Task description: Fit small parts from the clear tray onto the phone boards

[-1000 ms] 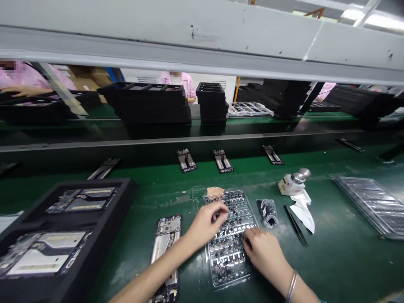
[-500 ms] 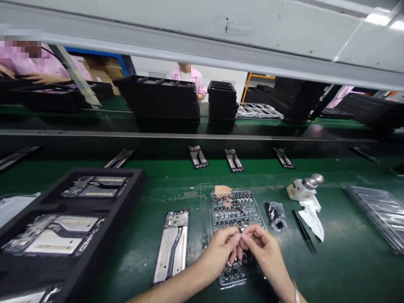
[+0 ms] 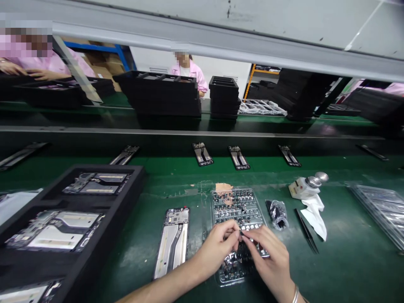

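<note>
My left hand (image 3: 223, 242) and my right hand (image 3: 268, 250) meet fingertip to fingertip over a clear plastic tray (image 3: 224, 281). Pinched between them is a small dark electronic part (image 3: 241, 233), too small to tell its exact kind. Rows of similar tiny parts fill the tray, and my hands cover some of its middle. Left of the tray, beside my left forearm, lies an opened phone (image 3: 173, 240) with its circuit board and a black ribbon cable showing.
Tweezers (image 3: 306, 231), a white cloth (image 3: 315, 216), a dispenser bottle (image 3: 304, 187) and a small plastic bag (image 3: 277, 214) lie to the right. A black foam tray (image 3: 124, 206) with phones stands at left. Several phones (image 3: 239, 158) line the back; co-workers sit beyond.
My right hand has turned, its fingers now straighter and its back more in view. Both hands stay pinched together over the tray. The whole view has shifted slightly.
</note>
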`<state>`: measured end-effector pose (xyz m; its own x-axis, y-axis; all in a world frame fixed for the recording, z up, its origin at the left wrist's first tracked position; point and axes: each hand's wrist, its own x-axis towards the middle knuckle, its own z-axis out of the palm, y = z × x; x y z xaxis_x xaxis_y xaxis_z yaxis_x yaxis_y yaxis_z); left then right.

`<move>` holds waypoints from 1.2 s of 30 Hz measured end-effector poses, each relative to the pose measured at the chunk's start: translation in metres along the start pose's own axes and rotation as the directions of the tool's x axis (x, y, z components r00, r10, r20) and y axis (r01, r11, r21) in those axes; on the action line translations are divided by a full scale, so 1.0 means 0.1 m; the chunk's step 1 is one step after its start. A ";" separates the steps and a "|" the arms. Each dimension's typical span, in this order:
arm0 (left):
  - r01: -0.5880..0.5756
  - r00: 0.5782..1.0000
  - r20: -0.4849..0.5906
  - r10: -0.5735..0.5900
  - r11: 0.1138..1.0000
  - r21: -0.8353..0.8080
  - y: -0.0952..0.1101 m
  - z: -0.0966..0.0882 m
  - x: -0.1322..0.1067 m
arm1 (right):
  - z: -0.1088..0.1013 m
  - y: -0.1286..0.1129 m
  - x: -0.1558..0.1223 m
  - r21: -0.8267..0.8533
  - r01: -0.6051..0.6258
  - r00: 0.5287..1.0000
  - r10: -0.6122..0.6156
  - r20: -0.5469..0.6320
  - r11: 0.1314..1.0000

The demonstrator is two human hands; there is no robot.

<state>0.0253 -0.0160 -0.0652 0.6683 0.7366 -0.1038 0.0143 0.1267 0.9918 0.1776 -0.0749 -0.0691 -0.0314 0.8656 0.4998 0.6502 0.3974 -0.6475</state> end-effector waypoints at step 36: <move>-0.122 0.979 0.203 0.025 0.870 0.478 -0.29 0.02 0.05 | -0.65 0.77 -0.38 -0.735 -0.281 0.957 0.235 -0.168 0.617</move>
<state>0.0296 -0.0173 -0.0948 0.8053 0.5896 -0.0613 0.2868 -0.2970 0.9108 0.2779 -0.0974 -0.1006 0.2506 0.8710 0.4227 0.9681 -0.2219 -0.1167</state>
